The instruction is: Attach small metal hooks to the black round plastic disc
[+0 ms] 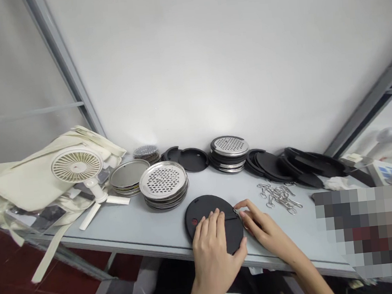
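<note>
- Left hand flat on a black round disc, fingers spread, no grip
- Disc lying flat on the pale grey table, lower centre of the frame
- Right hand apart from the left, thumb and forefinger pinched on a small wire clip at the disc's upper right rim
- Loose metal clips just right of the disc
- Along the table's back edge, stacked perforated steel plates and black rings
- Far left, a white desk fan on a cream cloth bag
</note>
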Demonstrator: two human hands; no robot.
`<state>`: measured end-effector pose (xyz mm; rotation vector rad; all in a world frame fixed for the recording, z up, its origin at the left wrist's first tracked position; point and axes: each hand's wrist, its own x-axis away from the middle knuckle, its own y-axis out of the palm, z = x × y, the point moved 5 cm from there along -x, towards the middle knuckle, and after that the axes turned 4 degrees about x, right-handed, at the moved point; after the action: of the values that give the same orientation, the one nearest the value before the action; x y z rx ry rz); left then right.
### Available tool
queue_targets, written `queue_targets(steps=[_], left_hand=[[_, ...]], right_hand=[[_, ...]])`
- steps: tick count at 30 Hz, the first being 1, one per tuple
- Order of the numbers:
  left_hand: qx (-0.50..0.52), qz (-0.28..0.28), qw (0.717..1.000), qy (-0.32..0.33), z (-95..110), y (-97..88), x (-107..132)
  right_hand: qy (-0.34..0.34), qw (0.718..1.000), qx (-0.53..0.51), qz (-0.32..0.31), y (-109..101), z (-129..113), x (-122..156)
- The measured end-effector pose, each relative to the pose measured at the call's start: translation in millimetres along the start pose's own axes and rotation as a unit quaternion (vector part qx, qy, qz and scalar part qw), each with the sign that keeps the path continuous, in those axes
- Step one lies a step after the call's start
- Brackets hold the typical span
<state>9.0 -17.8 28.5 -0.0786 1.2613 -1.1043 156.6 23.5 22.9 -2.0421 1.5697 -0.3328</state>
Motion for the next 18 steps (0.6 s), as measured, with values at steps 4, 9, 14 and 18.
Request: queue_targets(steps=[4,9,14,18], left_hand=[[0.004,0.01,1.0,0.002,-0.4,0.2,0.6],[0.003,0.013,1.0,0.002,-0.4,0.0,0.7],[0.005,0.012,1.0,0.001,-1.1,0.6,1.7],[0.012,0.013,1.0,-0.003,-2.0,2.1,3.8]], right_hand=[[0.004,1.0,-0.014,-0.009,1.3,2.3,0.9],[0.012,1.0,-0.016,-0.01,2.2,7.3,0.3],[0.017,1.0,-0.015,-0.003,2.6,10.0,-1.9],[0.007,1.0,0.016,0.003,1.3,10.7,-1.7]])
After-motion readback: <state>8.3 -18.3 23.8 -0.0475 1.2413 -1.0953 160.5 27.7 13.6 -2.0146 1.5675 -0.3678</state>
